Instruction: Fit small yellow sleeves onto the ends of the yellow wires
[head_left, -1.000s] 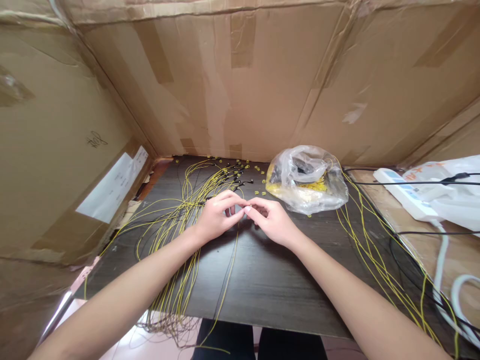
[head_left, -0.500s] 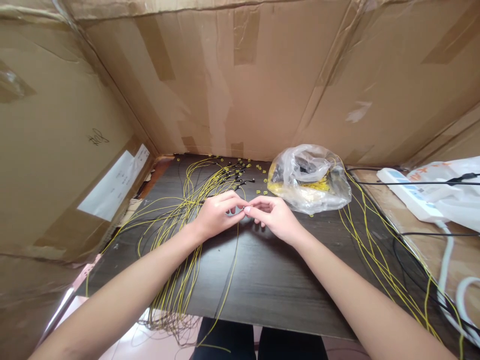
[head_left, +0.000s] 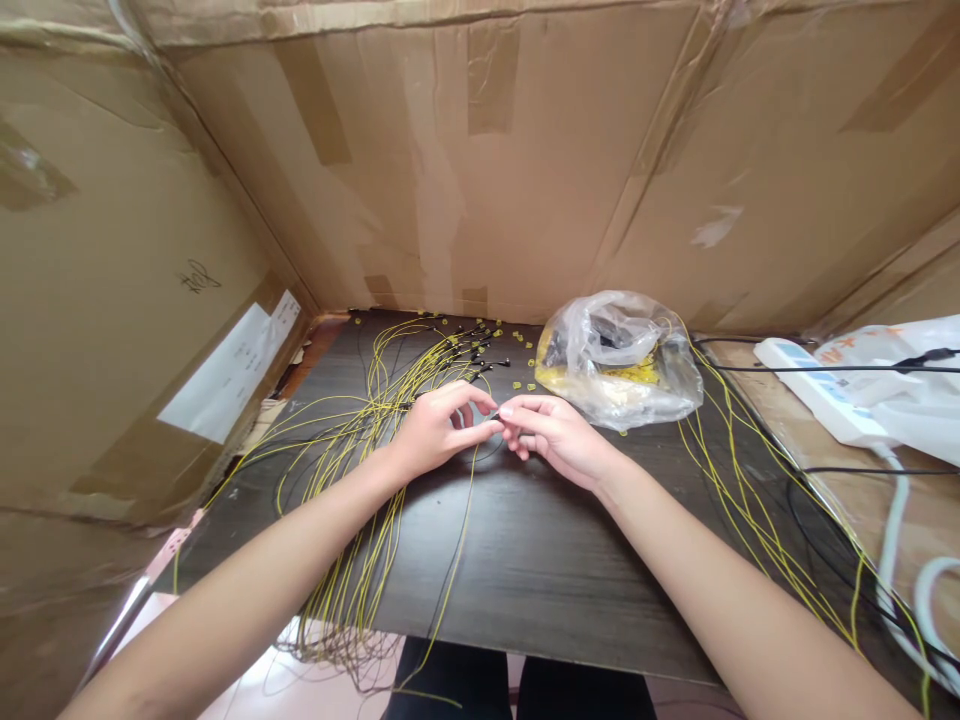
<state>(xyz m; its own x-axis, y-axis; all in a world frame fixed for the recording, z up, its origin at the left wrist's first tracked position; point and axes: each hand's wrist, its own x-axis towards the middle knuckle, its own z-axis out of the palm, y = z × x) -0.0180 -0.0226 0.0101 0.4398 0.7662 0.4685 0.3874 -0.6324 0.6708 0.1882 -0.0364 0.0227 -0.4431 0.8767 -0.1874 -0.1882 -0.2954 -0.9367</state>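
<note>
My left hand [head_left: 442, 428] is closed, thumb and index finger pinched at the end of a thin yellow and black wire [head_left: 460, 545], which hangs down over the table's front. Fingertips of my right hand [head_left: 556, 435] meet them, closed on the same wire end. A small dark bit shows between the hands; its shape is mostly hidden by the fingers. Left of and beyond my hands lies a bundle of yellow and black wires [head_left: 367, 450], with small black ends [head_left: 480, 362] pointing right. Several small yellow clip-like pieces [head_left: 517, 386] are scattered near those ends.
A clear plastic bag [head_left: 630, 390] holding yellow and black pieces stands right of my hands on the dark table [head_left: 555, 570]. More yellow wires [head_left: 739, 490] trail down the right side. A white power strip [head_left: 817, 390] lies far right. Cardboard walls [head_left: 420, 180] surround the table.
My right hand has shifted slightly right and its grip has turned a little. My left fingertips have moved slightly right and the gap behind them has widened. A dark wire loop now shows below.
</note>
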